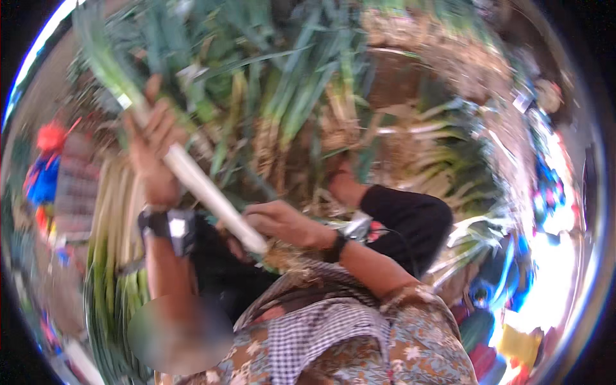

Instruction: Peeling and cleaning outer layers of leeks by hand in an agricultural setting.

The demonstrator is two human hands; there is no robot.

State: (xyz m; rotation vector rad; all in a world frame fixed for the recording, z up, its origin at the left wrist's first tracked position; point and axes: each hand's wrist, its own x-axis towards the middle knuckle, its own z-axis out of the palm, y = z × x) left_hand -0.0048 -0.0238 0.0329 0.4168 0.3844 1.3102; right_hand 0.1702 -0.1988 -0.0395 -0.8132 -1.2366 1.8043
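A long leek (207, 192) slants across my front, its green leaves up at the left and its white root end low near my lap. My left hand (156, 137) is wrapped around the upper shaft, just below the green part. Close to the root end, my right hand (284, 224) has its curled fingers on the white shaft; blur hides the fingertips. Straw-like root fibres or peelings (288, 260) lie in my lap under the right hand. Ahead of my hands, several leeks with roots and soil on them (274, 130) stand or lean in a dense mass.
Leeks with pale shafts (115, 207) lie in a pile beside my left arm. More leeks (452, 159) lie in a row at the right, past my bent knee (409, 221). A red and blue item (45, 168) is at the far left. Colourful items (519, 341) crowd the lower right.
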